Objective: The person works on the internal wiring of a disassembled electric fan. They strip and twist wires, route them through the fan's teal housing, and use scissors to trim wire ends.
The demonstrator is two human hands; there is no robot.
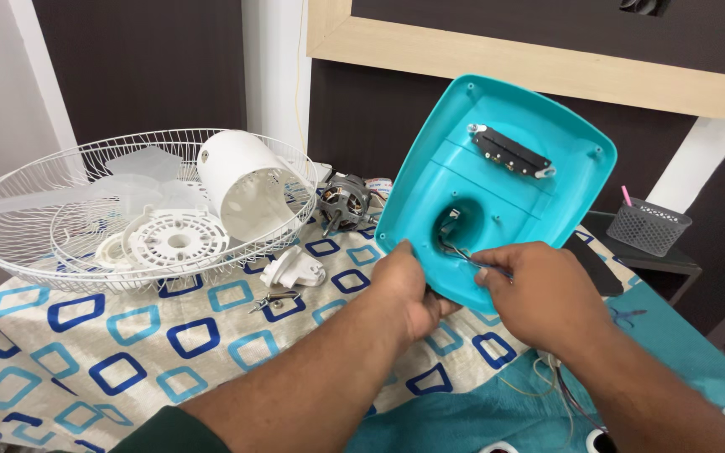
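Observation:
A turquoise plastic fan base (505,180) is held up tilted, its hollow underside facing me. My left hand (409,289) grips its lower left edge. My right hand (539,294) pinches a bundle of thin wires (463,254) that come out of the round hole in the base's middle. A black switch strip (511,153) is screwed near the top of the underside.
A white wire fan guard (18,243) lies at left holding a white motor cover (245,180), clear blades and a white round plate (174,239). A bare motor (344,201), a small white part (295,268) and pliers (274,299) lie on the patterned cloth. A grey mesh basket (648,226) stands at right.

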